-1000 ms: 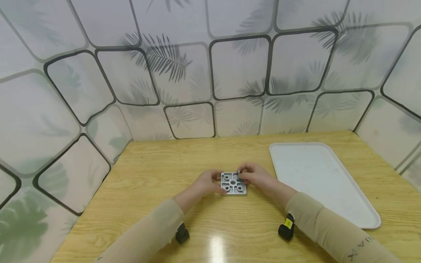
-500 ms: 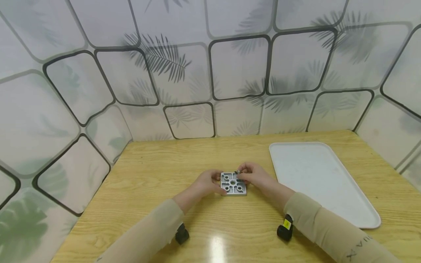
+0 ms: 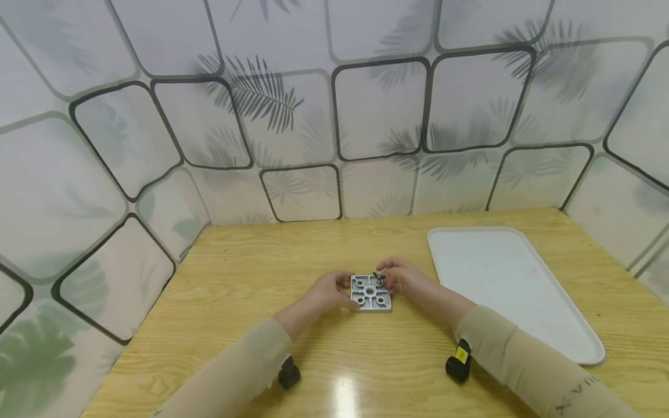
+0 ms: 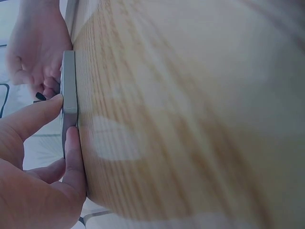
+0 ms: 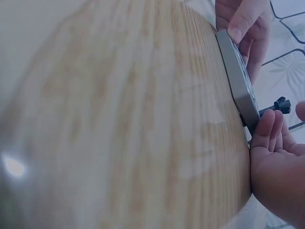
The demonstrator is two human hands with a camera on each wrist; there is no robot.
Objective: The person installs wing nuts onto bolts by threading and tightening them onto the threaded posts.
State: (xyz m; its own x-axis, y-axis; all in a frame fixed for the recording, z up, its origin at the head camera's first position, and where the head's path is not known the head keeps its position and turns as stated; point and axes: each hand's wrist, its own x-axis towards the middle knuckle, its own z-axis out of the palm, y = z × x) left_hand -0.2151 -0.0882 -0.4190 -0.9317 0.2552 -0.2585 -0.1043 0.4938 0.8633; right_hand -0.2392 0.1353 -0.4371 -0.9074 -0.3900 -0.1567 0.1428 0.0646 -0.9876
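Observation:
A square metal plate (image 3: 370, 291) with ring-shaped holes lies on the wooden table. My left hand (image 3: 328, 290) grips its left side, thumb on the near corner and fingers along the edge, also plain in the left wrist view. A dark-headed wing screw (image 5: 282, 105) stands up from the plate's far right corner, its threaded shank partly showing. My right hand (image 3: 405, 280) is beside that corner. In the right wrist view its fingertips (image 5: 268, 121) lie against the plate's edge by the screw, with the thumb apart from the screw head.
A white tray (image 3: 502, 278) lies on the table (image 3: 261, 255) to the right of the right hand. Patterned cloth (image 3: 381, 110) surrounds the back and sides. A black wrist camera (image 3: 459, 361) hangs under the right sleeve, another black camera (image 3: 289, 373) under the left.
My right fingers have come away from the wing screw, whose head now shows turned and uncovered. The left hand and the plate have stayed in place.

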